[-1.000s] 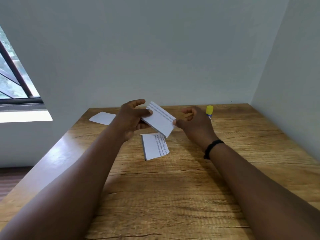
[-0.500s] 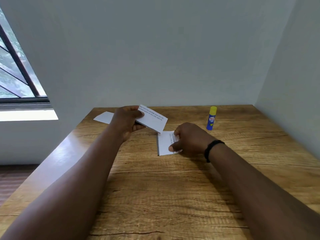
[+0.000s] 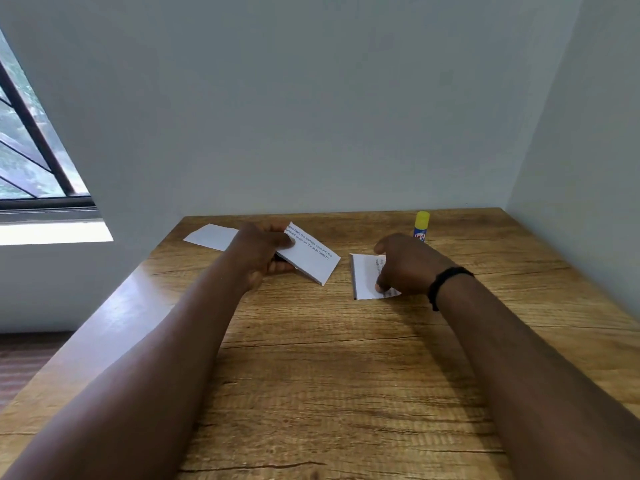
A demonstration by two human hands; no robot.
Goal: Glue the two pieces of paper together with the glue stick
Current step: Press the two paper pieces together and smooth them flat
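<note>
My left hand [image 3: 263,252] grips a white printed slip of paper [image 3: 310,259], held just above the wooden table [image 3: 311,375] with its text side up. A second white slip [image 3: 363,277] lies flat on the table to the right. My right hand [image 3: 405,263] rests on that slip, thumb pressing its near corner and fingers covering its right part. A blue glue stick with a yellow cap [image 3: 421,226] stands upright just beyond my right hand, its lower part hidden by the hand.
A third white paper piece [image 3: 211,236] lies at the table's far left, partly behind my left hand. Grey walls close off the table at the back and right. A window [image 3: 31,161] is at the left. My right wrist wears a black band [image 3: 445,284].
My right hand let go of the held slip and dropped onto the slip on the table, then slid it to the right. My left hand lowered its slip toward the table.
</note>
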